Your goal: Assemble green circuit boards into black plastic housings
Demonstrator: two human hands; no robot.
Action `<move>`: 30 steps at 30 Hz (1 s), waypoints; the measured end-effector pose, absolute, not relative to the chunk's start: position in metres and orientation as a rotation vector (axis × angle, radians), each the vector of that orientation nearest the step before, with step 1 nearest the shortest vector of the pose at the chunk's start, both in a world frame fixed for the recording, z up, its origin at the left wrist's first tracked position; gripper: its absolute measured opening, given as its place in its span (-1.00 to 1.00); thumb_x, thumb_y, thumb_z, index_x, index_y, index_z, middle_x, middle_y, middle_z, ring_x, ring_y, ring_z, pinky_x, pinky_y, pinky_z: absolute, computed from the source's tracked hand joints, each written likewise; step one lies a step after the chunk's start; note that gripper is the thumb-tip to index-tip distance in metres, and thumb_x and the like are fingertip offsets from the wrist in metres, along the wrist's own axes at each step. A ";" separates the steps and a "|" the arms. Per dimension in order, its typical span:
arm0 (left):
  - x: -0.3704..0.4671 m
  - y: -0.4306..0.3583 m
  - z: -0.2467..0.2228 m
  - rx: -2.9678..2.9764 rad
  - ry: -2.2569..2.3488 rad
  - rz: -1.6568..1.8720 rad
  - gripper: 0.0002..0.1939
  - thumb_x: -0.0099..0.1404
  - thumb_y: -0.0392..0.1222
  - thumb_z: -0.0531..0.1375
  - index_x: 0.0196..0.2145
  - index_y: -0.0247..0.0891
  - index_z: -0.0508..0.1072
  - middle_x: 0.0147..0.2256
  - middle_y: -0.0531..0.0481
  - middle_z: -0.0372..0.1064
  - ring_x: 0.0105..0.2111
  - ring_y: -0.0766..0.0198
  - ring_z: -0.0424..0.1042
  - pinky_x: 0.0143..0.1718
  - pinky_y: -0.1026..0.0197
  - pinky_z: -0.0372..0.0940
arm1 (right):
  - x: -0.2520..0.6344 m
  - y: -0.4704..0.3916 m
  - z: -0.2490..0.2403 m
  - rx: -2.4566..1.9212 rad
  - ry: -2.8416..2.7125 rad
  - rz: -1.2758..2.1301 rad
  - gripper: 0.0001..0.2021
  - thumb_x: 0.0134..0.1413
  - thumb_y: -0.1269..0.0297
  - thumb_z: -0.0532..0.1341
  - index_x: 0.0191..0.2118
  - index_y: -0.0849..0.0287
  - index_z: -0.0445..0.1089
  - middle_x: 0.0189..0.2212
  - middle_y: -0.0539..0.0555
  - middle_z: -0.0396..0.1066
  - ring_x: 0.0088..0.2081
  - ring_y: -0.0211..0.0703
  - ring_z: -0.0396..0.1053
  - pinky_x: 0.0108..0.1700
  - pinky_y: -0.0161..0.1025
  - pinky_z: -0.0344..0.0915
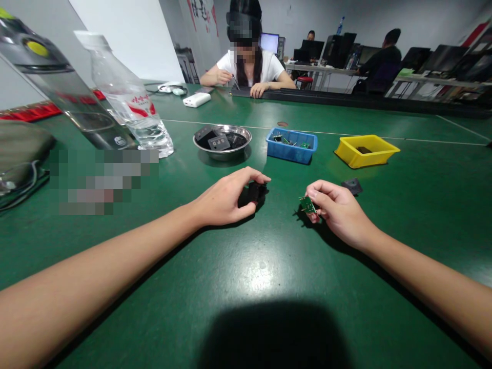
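Note:
My left hand (230, 199) rests low over the green table, its thumb and fingers curled round a small black plastic case (257, 191). Between the thumb and fingers of my right hand (338, 210) is a small green circuit board (308, 205), tilted, with thin pins or wires at its edge. Just beyond that hand lies a flat black plastic piece (352, 186). Past my hands stand a steel bowl (223, 152) with black plastic parts, a blue bin (291, 152) with several circuit boards, and a yellow bin (367, 160) with something dark inside.
A water bottle (130, 102) and a grey tumbler (73, 87) stand at the left, near a greenish bag (23, 148). A white power bank (197, 100) lies farther back. Across the table (246, 287), a person (248, 61) sits behind a long black strip (346, 100).

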State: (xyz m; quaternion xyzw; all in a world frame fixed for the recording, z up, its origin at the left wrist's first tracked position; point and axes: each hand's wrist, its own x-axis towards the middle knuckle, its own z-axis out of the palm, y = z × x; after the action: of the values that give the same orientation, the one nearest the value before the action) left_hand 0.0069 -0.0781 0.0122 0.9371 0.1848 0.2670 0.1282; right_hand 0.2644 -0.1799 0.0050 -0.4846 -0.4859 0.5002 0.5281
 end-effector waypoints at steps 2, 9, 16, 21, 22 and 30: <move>0.007 -0.078 0.012 2.699 0.540 0.789 -0.68 0.29 -0.27 0.19 0.00 -0.24 0.29 0.12 -0.20 0.46 0.08 0.13 0.51 0.11 0.10 0.40 | 0.266 -0.180 0.004 -1.137 -1.159 1.195 -0.61 0.01 -0.04 0.47 -0.37 0.16 0.38 -0.59 -0.13 0.30 -0.60 -0.37 0.29 -0.53 -0.38 0.25; 0.008 -0.078 0.012 2.747 0.556 0.788 -0.69 0.32 -0.22 0.21 0.00 -0.26 0.33 -0.05 -0.11 0.49 -0.06 0.16 0.53 0.01 0.14 0.40 | 0.266 -0.180 0.004 -1.065 -1.213 1.231 -0.69 -0.04 0.22 0.48 -0.24 0.15 0.38 -0.61 -0.15 0.36 -0.58 -0.35 0.31 -0.52 -0.39 0.22; 0.009 -0.078 0.013 2.781 0.496 0.809 -0.74 0.32 -0.24 0.22 -0.04 -0.27 0.35 -0.14 -0.06 0.44 -0.17 0.22 0.47 -0.09 0.20 0.38 | 0.267 -0.180 0.003 -1.060 -1.228 1.242 -0.72 -0.04 0.34 0.41 -0.20 0.14 0.35 -0.58 -0.13 0.43 -0.56 -0.35 0.34 -0.51 -0.40 0.22; 0.009 -0.078 0.013 2.800 0.460 0.797 -0.71 0.33 -0.25 0.21 -0.01 -0.28 0.36 -0.11 -0.09 0.42 -0.14 0.20 0.46 -0.06 0.18 0.38 | 0.268 -0.180 0.003 -1.080 -1.234 1.242 -0.73 -0.03 0.36 0.39 -0.20 0.13 0.35 -0.55 -0.10 0.47 -0.55 -0.32 0.37 -0.51 -0.37 0.23; 0.009 -0.078 0.013 2.801 0.458 0.799 -0.72 0.33 -0.25 0.21 -0.01 -0.29 0.36 -0.11 -0.09 0.42 -0.14 0.21 0.46 -0.06 0.18 0.38 | 0.268 -0.180 0.003 -1.085 -1.235 1.239 -0.73 -0.03 0.36 0.38 -0.19 0.13 0.35 -0.55 -0.10 0.47 -0.55 -0.32 0.38 -0.51 -0.37 0.24; 0.009 -0.078 0.013 2.800 0.470 0.801 -0.71 0.32 -0.26 0.22 -0.01 -0.29 0.35 -0.12 -0.09 0.42 -0.15 0.22 0.45 -0.07 0.19 0.38 | 0.266 -0.182 0.005 -1.105 -1.235 1.231 -0.72 -0.07 0.37 0.36 -0.20 0.13 0.33 -0.54 -0.10 0.49 -0.57 -0.33 0.37 -0.51 -0.36 0.24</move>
State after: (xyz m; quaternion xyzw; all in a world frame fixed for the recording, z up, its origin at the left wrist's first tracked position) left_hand 0.0090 -0.0776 0.0129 0.9449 0.1585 0.2702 0.0955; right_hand 0.2658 -0.1816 0.0053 -0.4596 -0.5135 0.5118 0.5130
